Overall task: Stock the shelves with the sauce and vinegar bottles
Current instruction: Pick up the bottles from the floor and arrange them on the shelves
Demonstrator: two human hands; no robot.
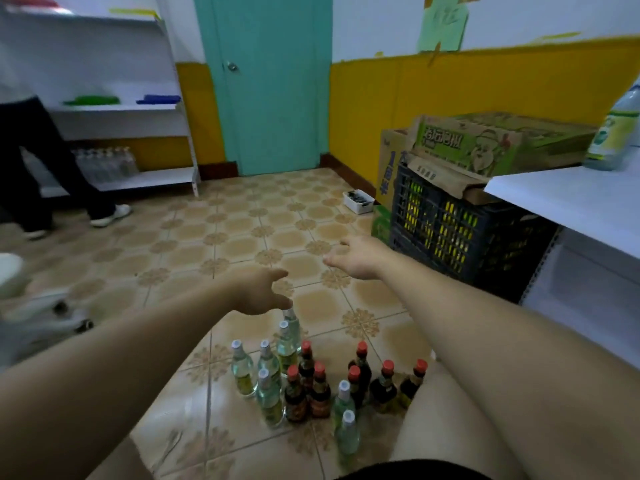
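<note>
Seven clear bottles (270,393); seven dark bottles (320,393)

Teal door (266,81); red-capped dark bottles (360,372); seemingly floral-patterned tan floor (242,230).

Seven clear bottles (269,396), seven dark bottles (295,393).

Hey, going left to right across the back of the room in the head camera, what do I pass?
White shelf unit → teal door → small white tray on the floor → dark plastic crate → white counter.
</note>
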